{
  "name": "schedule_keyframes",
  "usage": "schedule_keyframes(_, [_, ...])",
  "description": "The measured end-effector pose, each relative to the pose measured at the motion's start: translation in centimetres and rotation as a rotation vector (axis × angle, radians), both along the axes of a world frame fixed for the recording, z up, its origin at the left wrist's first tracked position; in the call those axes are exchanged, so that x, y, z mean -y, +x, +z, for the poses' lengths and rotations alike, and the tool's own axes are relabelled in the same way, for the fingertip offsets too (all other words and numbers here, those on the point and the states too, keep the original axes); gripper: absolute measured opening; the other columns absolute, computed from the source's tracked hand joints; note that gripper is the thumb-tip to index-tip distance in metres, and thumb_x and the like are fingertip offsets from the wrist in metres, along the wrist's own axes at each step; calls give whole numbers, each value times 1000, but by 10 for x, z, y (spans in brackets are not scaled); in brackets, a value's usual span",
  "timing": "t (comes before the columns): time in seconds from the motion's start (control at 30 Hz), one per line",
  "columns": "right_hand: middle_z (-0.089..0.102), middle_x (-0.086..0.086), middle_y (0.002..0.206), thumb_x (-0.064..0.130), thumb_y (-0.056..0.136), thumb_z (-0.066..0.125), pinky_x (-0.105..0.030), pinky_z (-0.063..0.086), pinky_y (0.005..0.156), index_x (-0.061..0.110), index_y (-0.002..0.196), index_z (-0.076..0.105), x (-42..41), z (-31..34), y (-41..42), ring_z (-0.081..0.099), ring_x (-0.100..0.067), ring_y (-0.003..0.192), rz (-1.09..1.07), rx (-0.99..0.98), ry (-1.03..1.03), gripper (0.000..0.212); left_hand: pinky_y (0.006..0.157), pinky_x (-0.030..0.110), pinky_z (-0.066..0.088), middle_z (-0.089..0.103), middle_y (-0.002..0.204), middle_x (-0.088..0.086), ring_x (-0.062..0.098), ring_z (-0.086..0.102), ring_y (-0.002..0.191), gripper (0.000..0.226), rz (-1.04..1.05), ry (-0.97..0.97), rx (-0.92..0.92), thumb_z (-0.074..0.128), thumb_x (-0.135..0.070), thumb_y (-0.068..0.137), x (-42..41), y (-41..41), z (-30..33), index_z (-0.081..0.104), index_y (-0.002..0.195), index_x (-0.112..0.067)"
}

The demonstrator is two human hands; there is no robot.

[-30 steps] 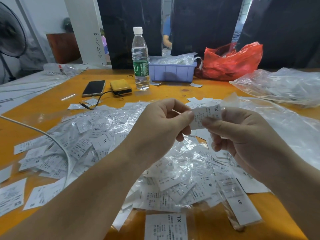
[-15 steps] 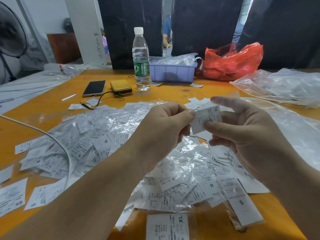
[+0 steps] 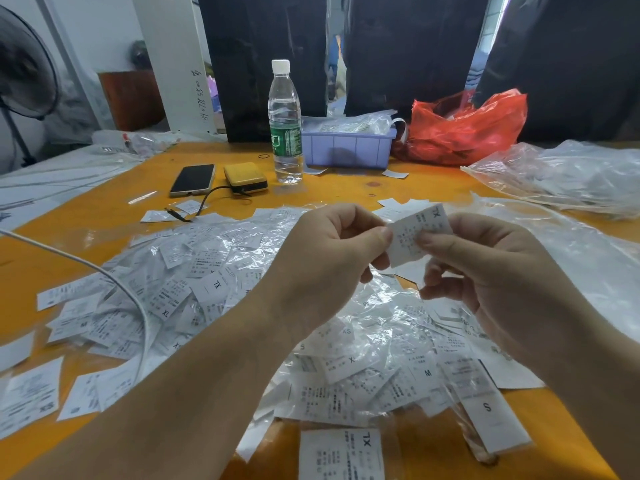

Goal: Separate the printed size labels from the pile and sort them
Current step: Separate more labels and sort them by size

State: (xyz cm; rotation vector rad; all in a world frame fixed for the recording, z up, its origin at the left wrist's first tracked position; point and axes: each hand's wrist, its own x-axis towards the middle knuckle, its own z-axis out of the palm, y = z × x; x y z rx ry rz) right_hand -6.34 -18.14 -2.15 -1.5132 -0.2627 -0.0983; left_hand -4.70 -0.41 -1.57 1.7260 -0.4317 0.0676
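A wide pile of white printed size labels [image 3: 214,292], many in clear plastic sleeves, covers the middle of the orange table [image 3: 346,192]. Letters such as XL, M, S and XS show on them. Above the pile, my left hand [image 3: 325,258] and my right hand [image 3: 485,271] both pinch one white label marked XL [image 3: 412,233], the left at its left edge, the right at its lower right. A single XL label [image 3: 341,453] lies at the near edge, and a long S label [image 3: 491,414] lies at the right of the pile.
A water bottle [image 3: 285,123], a phone [image 3: 192,179] and a yellow case [image 3: 245,177] with a cable stand at the back. A lilac tray [image 3: 346,152], a red bag [image 3: 464,129] and clear plastic bags [image 3: 568,174] lie behind and right. A white cable [image 3: 104,275] crosses the left pile.
My right hand's raised finger has come down and closed on the label again. The label has tilted slightly between both hands. The pile has not moved.
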Motion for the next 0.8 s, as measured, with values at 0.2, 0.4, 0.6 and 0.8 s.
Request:
schedule_keyframes(0.2, [68, -5, 76, 28, 62, 72, -26, 54, 53, 13, 86, 78, -3, -3, 1, 57, -12, 58, 54, -55, -73, 29, 48, 20, 37, 57, 56, -10, 8, 44, 49, 15, -17, 61, -100, 69, -29, 89, -5, 6, 2, 67, 101, -20])
schedule_keyframes(0.4, [70, -10, 84, 35, 74, 62, -29, 56, 54, 7, 91, 71, 10, 12, 0, 63, -21, 65, 46, -78, -56, 34, 48, 25, 29, 46, 47, -8, 10, 34, 44, 18, 8, 328, -225, 66, -20, 89, -23, 15, 13, 68, 72, -13])
schedule_keyframes(0.6, [71, 10, 72, 14, 89, 63, -22, 51, 64, 25, 85, 73, 21, 6, 6, 65, -2, 69, -278, 204, -693, 15, 52, 21, 45, 60, 60, -7, 10, 55, 53, 25, 261, 871, -224, 73, -39, 77, -36, 23, 9, 66, 73, -15])
schedule_keyframes(0.8, [59, 6, 111, 26, 92, 61, -27, 44, 88, 18, 106, 70, 15, -21, 18, 53, -12, 104, -251, 183, -1206, 18, 54, 25, 36, 52, 81, -15, 5, 53, 74, 19, 393, 859, 7, 70, -40, 80, -29, 17, 4, 54, 88, -34])
